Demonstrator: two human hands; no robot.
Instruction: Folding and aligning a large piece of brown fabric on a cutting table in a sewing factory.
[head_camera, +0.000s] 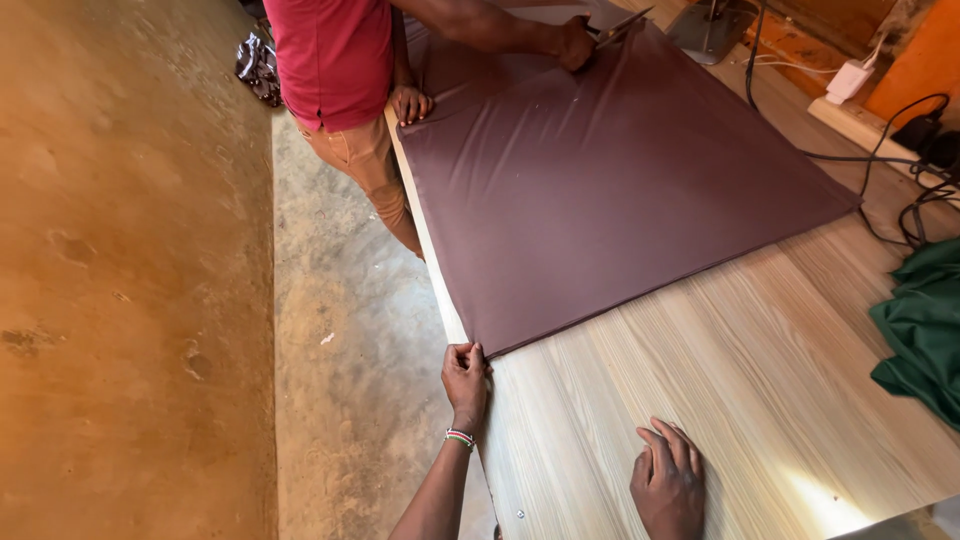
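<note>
- A pale wood-grain table (760, 360) fills the lower right and centre of the frame, its long edge running from the upper middle down to the bottom centre.
- A large sheet of maroon fabric (600, 190) lies flat on the table, covering its upper half; the near corner of the sheet sits at the table edge, just below the middle of the frame.
- The left hand (466, 382) is at that corner, fingers pinched together on the fabric's tip right at the table edge (a beaded band circles the wrist).
- The right hand (668, 478) rests on bare wood at the bottom centre-right, fingers loosely curled and holding nothing, well apart from the fabric.
- At the top of the frame another person in a red shirt (335, 55) and tan trousers stands beside the table; one of their hands (410, 103) presses on the fabric's edge, the other (575, 45) grips scissors (620, 27) set into the cloth.
- A bundle of dark green cloth (925, 325) lies at the right edge of the frame, on the table.
- Black cables (880, 160) trail across the upper right, near a white adapter (850, 80) and an orange wall.
- The floor (130, 280) takes up the left of the frame: reddish-brown earth, with a strip of rough grey concrete along the table.
- A bright patch of light falls on the wood at the lower right.
</note>
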